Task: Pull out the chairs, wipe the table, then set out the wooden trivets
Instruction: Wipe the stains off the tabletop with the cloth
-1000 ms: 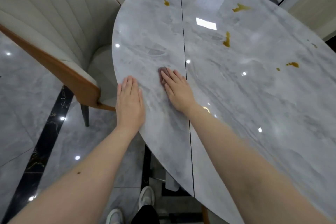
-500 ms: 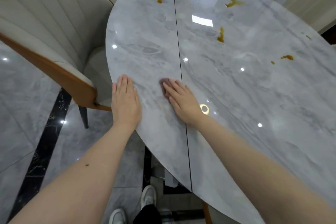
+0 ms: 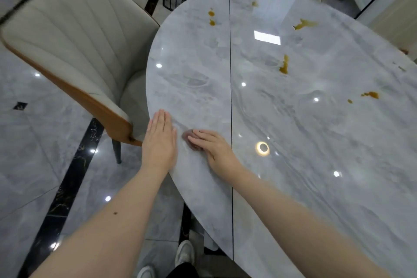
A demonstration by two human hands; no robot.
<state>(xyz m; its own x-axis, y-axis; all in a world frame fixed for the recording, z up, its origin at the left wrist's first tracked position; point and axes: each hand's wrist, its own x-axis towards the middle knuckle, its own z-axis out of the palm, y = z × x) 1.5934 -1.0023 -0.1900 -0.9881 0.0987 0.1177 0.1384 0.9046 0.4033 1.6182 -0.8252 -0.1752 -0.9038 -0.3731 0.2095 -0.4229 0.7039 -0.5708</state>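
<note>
Our right hand [image 3: 211, 145] lies flat on a small brownish cloth [image 3: 189, 140], fingers straight and close together, pressing it to the worktop [image 3: 316, 142] rather than pinching it. Only a dark edge of the cloth shows past the fingertips, near the worktop's rounded near-left rim. We judge a flat palm suits wiping here: it spreads the pressure and lets the cloth slide over the glossy marble.

Our left hand [image 3: 160, 142] rests just beside it, also flat with fingers together, palm down on the rim with its heel past the edge. It holds nothing; we take it as a brace while we lean in.

Both forearms reach forward from the bottom of the view, the right one angled inward across the dark seam [image 3: 230, 74] that runs down the worktop, the left one nearly straight.

Further out, brown spills [image 3: 283, 65] sit well apart from the cloth, toward the far side and the right, so the wiping looks barely begun. A cream chair [image 3: 74, 47] stands to the left, its seat partly under the rim. No wooden trivets are in view.
</note>
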